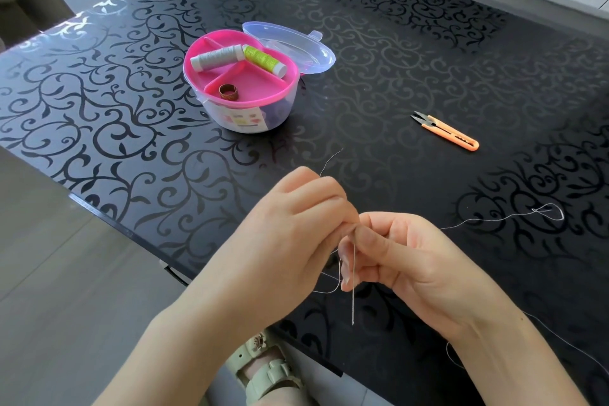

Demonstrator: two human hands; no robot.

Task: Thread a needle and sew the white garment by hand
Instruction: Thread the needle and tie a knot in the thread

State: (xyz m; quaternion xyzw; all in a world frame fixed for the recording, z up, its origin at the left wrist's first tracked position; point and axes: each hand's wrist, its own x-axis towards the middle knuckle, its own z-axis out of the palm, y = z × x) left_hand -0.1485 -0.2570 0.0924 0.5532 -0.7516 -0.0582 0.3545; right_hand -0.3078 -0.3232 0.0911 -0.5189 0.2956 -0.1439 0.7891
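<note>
A long silver needle (353,287) hangs point down between my two hands, which touch above the near table edge. My right hand (405,260) pinches the needle's top between thumb and forefinger. My left hand (296,224) has its fingers curled and pinches the thin grey thread (487,219) right at the needle's top. One thread end sticks up past my left hand; a long length trails right across the table and ends in a small loop. No white garment is in view.
A sewing kit box (244,109) with a pink tray stands mid-table, its clear lid (296,46) open behind; it holds a grey spool (216,58), a green spool (263,59) and a thimble (226,90). Orange thread snips (445,131) lie to the right. The black patterned glass table (131,109) ends near my knees.
</note>
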